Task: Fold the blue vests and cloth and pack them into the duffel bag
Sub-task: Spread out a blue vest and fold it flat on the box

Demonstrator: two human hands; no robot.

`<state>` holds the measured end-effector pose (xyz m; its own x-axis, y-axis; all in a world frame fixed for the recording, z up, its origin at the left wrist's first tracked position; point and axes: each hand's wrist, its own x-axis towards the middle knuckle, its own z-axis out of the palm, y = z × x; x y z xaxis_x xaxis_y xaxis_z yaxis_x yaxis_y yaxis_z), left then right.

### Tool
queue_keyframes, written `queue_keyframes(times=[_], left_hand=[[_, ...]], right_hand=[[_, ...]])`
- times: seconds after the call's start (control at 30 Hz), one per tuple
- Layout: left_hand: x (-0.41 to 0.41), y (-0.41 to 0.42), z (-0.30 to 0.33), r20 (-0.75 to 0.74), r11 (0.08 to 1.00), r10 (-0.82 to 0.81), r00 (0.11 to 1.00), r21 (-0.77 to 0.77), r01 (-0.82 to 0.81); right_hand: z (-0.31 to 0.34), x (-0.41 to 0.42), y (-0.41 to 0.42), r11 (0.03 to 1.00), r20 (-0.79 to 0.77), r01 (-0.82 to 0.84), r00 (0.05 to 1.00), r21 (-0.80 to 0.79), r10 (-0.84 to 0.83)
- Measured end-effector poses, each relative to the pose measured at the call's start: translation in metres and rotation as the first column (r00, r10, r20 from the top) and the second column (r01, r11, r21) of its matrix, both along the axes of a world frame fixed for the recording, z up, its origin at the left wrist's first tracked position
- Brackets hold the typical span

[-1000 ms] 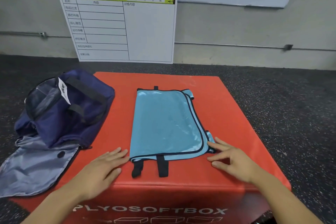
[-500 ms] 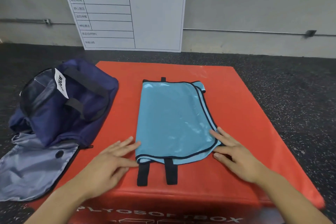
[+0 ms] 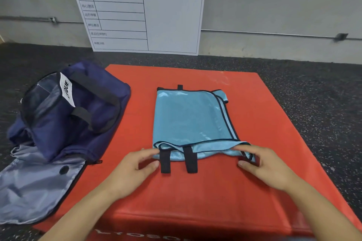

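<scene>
Both hands went from flat beside the vest (image 3: 188,119) to its near corners: left hand (image 3: 135,172) and right hand (image 3: 262,164) pinched it mid-box (image 3: 254,191). Next fold likely; duffel bag (image 3: 74,111) open at left edge.

A red padded box (image 3: 244,103) sits on dark speckled floor (image 3: 313,94). Behind it, a white chart board (image 3: 172,15) with a yellow-green header leans against the grey wall (image 3: 274,10), where a thin pipe (image 3: 264,34) runs.
</scene>
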<state>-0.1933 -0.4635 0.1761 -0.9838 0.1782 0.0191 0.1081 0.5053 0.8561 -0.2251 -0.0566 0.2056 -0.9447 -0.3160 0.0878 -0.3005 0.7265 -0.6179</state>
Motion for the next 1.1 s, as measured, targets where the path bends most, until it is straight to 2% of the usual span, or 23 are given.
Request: queue_keyframes(times=[0.07, 0.13, 0.23, 0.3, 0.43, 0.53, 0.67, 0.77, 0.87, 0.93, 1.0, 1.1], left_hand=[[0.002, 0.005, 0.007, 0.030, 0.996, 0.019, 0.999, 0.086, -0.022], [0.006, 0.007, 0.014, 0.067, 0.988, 0.021, 0.998, 0.154, -0.032], [0.011, 0.003, 0.018, 0.096, 0.971, -0.003, 0.995, 0.237, -0.020], [0.015, 0.000, 0.018, 0.152, 0.962, 0.017, 0.988, 0.268, -0.057], [0.022, 0.002, 0.010, 0.218, 0.964, 0.101, 0.971, 0.218, -0.149], [0.026, 0.007, 0.014, 0.198, 0.966, 0.147, 0.969, 0.181, -0.184], [0.028, 0.003, 0.015, 0.185, 0.980, 0.051, 0.981, 0.179, -0.085], [0.025, -0.002, 0.009, 0.189, 0.995, -0.048, 0.981, 0.094, 0.031], [0.020, -0.003, 0.005, 0.201, 0.994, -0.104, 0.974, -0.005, 0.107], [0.017, -0.003, 0.005, 0.190, 0.995, -0.095, 0.977, -0.023, 0.101], [0.013, -0.002, 0.005, 0.174, 0.996, -0.077, 0.982, -0.022, 0.082], [0.009, -0.002, 0.005, 0.162, 0.999, -0.046, 0.986, 0.008, 0.045]], right_hand=[[0.005, 0.005, 0.000, 1.000, 0.027, 0.004, 1.000, -0.022, -0.003], [0.010, 0.011, 0.001, 0.992, 0.088, 0.013, 0.996, -0.127, -0.002], [0.017, 0.021, 0.004, 0.917, 0.299, 0.097, 0.954, -0.388, 0.026], [0.018, 0.028, 0.003, 0.869, 0.450, 0.163, 0.890, -0.467, 0.075], [0.010, 0.035, -0.006, 0.899, 0.568, 0.248, 0.823, -0.361, 0.001], [0.011, 0.036, -0.012, 0.845, 0.574, 0.359, 0.815, -0.397, -0.077], [0.015, 0.034, -0.015, 0.724, 0.635, 0.535, 0.752, -0.434, -0.175], [0.023, 0.038, -0.015, 0.666, 0.696, 0.605, 0.696, -0.436, -0.176], [0.037, 0.049, -0.006, 0.711, 0.710, 0.505, 0.704, -0.490, -0.010], [0.046, 0.058, 0.001, 0.761, 0.688, 0.399, 0.720, -0.512, 0.086], [0.048, 0.064, 0.006, 0.831, 0.678, 0.313, 0.728, -0.460, 0.101], [0.041, 0.060, 0.005, 0.906, 0.618, 0.244, 0.786, -0.346, 0.025]])
